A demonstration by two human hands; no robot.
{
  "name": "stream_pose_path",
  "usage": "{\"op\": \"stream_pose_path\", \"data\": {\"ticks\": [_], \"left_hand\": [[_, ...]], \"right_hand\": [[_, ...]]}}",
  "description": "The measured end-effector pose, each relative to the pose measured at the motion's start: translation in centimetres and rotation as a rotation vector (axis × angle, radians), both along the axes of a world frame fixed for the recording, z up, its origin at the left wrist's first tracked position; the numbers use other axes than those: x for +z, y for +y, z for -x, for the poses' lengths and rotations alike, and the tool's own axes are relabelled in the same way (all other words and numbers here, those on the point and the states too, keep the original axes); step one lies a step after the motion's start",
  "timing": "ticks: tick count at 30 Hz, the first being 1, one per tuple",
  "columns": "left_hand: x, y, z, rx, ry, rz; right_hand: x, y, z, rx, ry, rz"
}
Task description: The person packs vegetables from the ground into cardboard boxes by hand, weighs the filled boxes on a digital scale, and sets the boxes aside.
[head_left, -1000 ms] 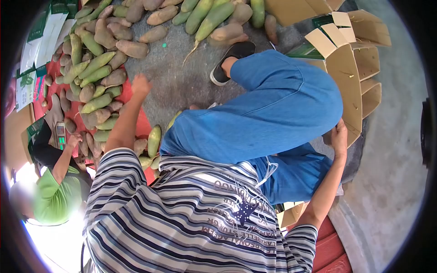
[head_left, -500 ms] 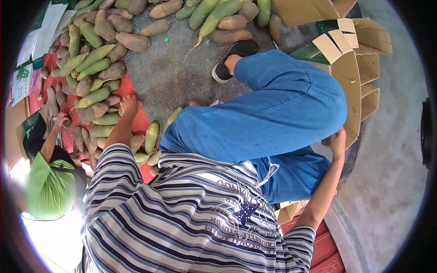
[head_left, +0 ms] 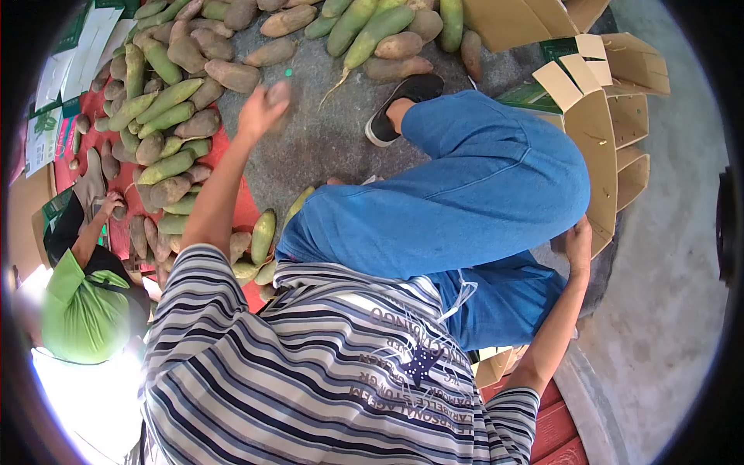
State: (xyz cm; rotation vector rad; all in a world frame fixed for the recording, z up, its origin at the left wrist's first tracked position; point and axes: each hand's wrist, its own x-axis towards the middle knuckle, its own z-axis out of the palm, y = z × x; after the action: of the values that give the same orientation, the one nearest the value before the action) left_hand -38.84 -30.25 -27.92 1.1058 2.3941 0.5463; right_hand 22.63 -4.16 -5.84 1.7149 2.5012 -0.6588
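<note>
My left hand [head_left: 262, 112] is above the grey mat [head_left: 310, 139], fingers closed round a small pinkish-brown tuber [head_left: 277, 94], blurred and mostly covered. Left of it lies a pile of green radishes [head_left: 167, 118] and brown tubers [head_left: 232, 76] on a red surface [head_left: 244, 213]. More green radishes [head_left: 377, 36] and tubers [head_left: 397, 68] lie on the mat at the top. My right hand [head_left: 578, 246] is beside my bent knee, fingers curled at a brownish thing partly hidden by the blue trouser leg; I cannot make out what it is.
Open cardboard boxes [head_left: 590, 143] stand at the right, beside a concrete floor [head_left: 666, 271]. White and green cartons [head_left: 48, 132] are at the far left. A co-worker in a green top [head_left: 81, 310] sits at the left, one hand [head_left: 111, 204] on a tuber.
My left hand has moved from the pile up and right over the mat, with a small tuber now in it. My right hand has stayed by the knee. The co-worker's hand has shifted slightly.
</note>
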Motion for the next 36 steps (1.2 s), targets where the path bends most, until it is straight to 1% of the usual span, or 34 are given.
{"op": "stream_pose_path", "data": {"ticks": [1, 2, 3, 4, 5, 6, 7, 8, 11, 12, 13, 14, 15, 16, 17, 18, 19, 21, 23, 24, 26, 29, 31, 33, 36], "left_hand": [[1.3, 3.3, -0.2, -0.005, -0.013, -0.104], [2.8, 6.5, -0.3, -0.008, 0.034, -0.098], [1.8, 9.2, 0.4, -0.035, 0.054, -0.292], [3.0, 11.7, 0.6, -0.039, 0.049, -0.372], [5.6, 13.8, 0.3, -0.042, 0.041, -0.444], [10.4, 14.8, -1.3, 0.025, -0.075, -0.376], [13.8, 14.9, -2.6, 0.091, -0.185, -0.308], [11.4, 14.7, -1.2, 0.029, -0.392, -0.457], [4.5, 7.7, 0.7, -0.151, -0.075, -0.256], [1.8, 3.9, 0.6, -0.175, -0.105, -0.046], [-0.8, -0.7, -0.2, -0.209, -0.091, 0.046], [-4.1, -5.5, -0.1, -0.353, -0.126, 0.341], [-2.9, -8.7, -1.8, -0.391, -0.376, 0.51], [-4.0, -13.0, -2.5, -0.507, -0.425, 0.596], [-6.1, -18.7, -4.1, -0.354, -0.448, 0.707], [-8.0, -23.1, -5.4, -0.351, -0.354, 0.93], [-7.8, -26.6, -6.6, -0.453, -0.287, 0.965], [-2.3, -25.1, -10.5, -0.207, -0.19, 1.312], [-3.8, -26.7, -12.0, -0.181, -0.016, 1.293], [-3.2, -26.3, -12.2, -0.207, -0.014, 1.275], [-1.4, -24.5, -12.3, -0.255, -0.007, 1.238], [-3.2, -23.7, -12.8, 0.042, -0.122, 1.073], [-3.5, -23.2, -12.6, 0.042, -0.177, 1.07], [-4.0, -22.4, -12.4, 0.003, -0.212, 1.066], [-6.6, -21.6, -10.9, -0.061, -0.19, 0.71]], "right_hand": [[0.6, -0.3, 1.0, -0.017, 0.01, 0.03], [1.1, -0.3, 1.5, -0.034, 0.019, 0.061], [1.2, -0.2, 1.6, -0.029, 0.021, 0.067], [1.1, 0.0, 1.4, -0.025, 0.02, 0.079], [1.1, 0.0, 1.1, -0.021, 0.014, 0.1], [1.0, 0.0, 0.8, -0.039, 0.012, 0.125], [0.7, 0.1, 0.4, -0.058, 0.014, 0.148], [0.5, 0.4, 0.3, -0.077, 0.024, 0.161], [0.1, 0.5, -0.1, -0.096, 0.021, 0.167], [1.0, 0.0, 1.4, -0.135, 0.02, 0.188], [0.9, 0.0, 1.2, -0.131, 0.016, 0.18], [0.7, 0.0, 0.8, -0.124, 0.012, 0.172], [0.6, 0.1, 0.5, -0.115, 0.008, 0.163], [0.5, 0.2, 0.1, -0.096, 0.015, 0.164], [0.4, 0.3, -0.3, -0.078, 0.025, 0.164], [0.3, 0.4, -0.4, -0.062, 0.034, 0.165], [0.4, 0.3, -0.3, -0.069, 0.032, 0.168], [0.3, 0.4, 0.0, -0.086, 0.031, 0.17], [-0.3, 0.5, -0.6, -0.079, 0.068, 0.194], [-0.2, 0.6, -1.0, -0.079, 0.083, 0.202], [0.1, 0.6, -0.5, -0.081, 0.02, 0.166], [0.6, 0.1, 0.8, -0.094, 0.001, 0.179], [1.1, 0.1, 1.5, -0.091, 0.028, 0.214], [0.8, 0.2, 0.7, -0.071, 0.002, 0.144], [-0.2, 0.5, -0.5, -0.02, 0.001, 0.065]]}}
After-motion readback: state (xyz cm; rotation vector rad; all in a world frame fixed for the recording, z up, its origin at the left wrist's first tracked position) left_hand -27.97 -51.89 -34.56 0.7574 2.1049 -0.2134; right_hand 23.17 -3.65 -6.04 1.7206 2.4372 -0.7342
